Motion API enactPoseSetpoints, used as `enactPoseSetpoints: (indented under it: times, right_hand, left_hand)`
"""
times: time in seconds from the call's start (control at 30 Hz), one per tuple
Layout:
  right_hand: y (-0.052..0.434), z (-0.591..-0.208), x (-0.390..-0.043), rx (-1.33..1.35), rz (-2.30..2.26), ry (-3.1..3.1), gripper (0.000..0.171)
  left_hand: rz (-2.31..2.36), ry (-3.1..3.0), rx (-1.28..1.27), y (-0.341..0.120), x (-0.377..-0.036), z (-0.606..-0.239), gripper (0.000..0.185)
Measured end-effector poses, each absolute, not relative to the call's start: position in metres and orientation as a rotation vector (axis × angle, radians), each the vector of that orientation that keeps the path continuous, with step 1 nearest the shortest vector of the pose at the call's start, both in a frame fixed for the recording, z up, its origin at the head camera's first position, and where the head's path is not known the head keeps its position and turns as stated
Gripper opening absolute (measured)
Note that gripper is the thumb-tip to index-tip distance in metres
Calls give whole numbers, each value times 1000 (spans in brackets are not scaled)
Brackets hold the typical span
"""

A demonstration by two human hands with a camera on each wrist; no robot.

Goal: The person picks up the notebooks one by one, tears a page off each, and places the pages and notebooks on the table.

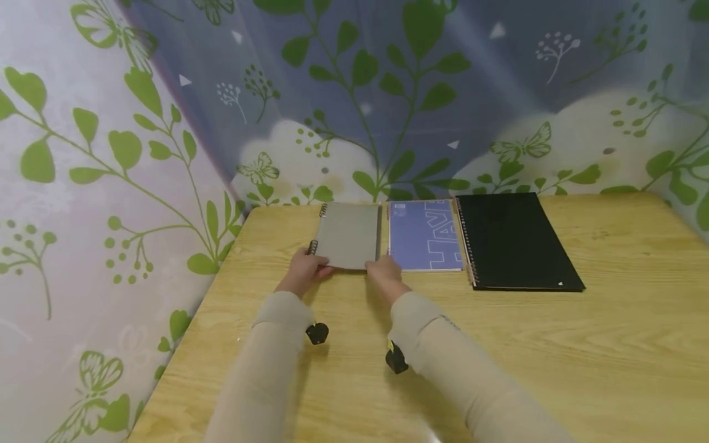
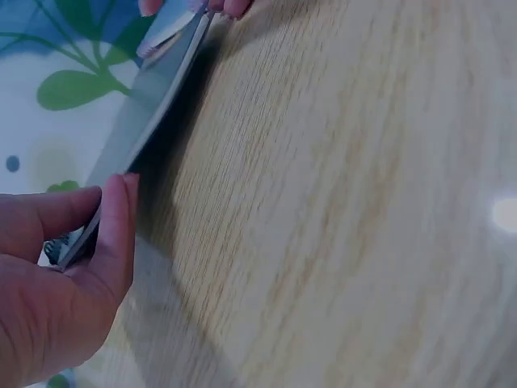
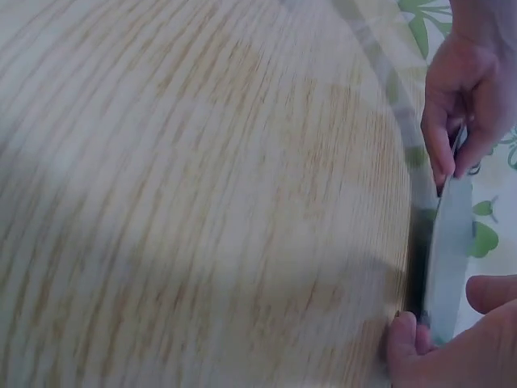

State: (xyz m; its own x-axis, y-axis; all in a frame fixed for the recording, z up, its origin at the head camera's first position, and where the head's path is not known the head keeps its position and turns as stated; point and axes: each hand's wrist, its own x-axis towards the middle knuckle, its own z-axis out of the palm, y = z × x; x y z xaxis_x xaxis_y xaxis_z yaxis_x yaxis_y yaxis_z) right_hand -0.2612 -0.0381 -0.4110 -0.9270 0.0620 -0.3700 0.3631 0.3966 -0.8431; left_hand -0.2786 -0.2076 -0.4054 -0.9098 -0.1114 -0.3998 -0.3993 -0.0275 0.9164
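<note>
A grey spiral notebook (image 1: 349, 237) lies at the back left of the wooden table, its black coil on the left side. My left hand (image 1: 303, 274) pinches its near left corner, thumb on top and fingers beneath. At the near right corner, my right hand (image 1: 386, 275) grips the same notebook. In the left wrist view the notebook (image 2: 149, 121) appears edge-on, with a dark shadow between its near edge and the tabletop. The right wrist view shows the near edge of the notebook (image 3: 447, 250) stretched between both hands.
Just right of the grey notebook lies a blue spiral notebook (image 1: 421, 234) with white outlined lettering. Beside that is a larger black spiral notebook (image 1: 515, 240). Behind the table (image 1: 609, 344) hangs a leaf-patterned cloth (image 1: 354, 111), which also runs along the left side.
</note>
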Motion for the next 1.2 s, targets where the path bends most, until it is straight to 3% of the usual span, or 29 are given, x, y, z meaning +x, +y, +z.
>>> enactPoseSetpoints:
  times: [0.17, 0.3, 0.37, 0.57, 0.67, 0.87, 1.07, 1.2]
  right_hand:
    - [-37, -430, -270, 383, -1783, 2244, 44]
    - [-34, -427, -258, 328, -1950, 2037, 38]
    - [-32, -424, -249, 269, -1992, 1978, 44]
    - [-26, -422, -222, 78, -1861, 1950, 77]
    - [-25, -424, -209, 4, -1783, 2018, 79]
    - [-21, -433, -186, -91, -1660, 2155, 75]
    - [-18, -433, -180, -206, -1490, 2334, 76]
    - [-19, -434, -180, -272, -1405, 2431, 75]
  left_hand:
    - [2074, 1994, -553, -213, -263, -402, 48]
    - [2110, 1963, -550, -221, -247, -404, 41]
    - [2114, 1957, -534, -226, -238, -406, 38]
    - [1932, 1979, -489, -245, -210, -410, 44]
    - [1803, 2005, -443, -253, -196, -411, 51]
    - [1307, 2346, -308, -252, -174, -418, 41]
    - [886, 2685, -220, -241, -168, -419, 72]
    - [751, 2734, -222, -238, -167, -417, 75]
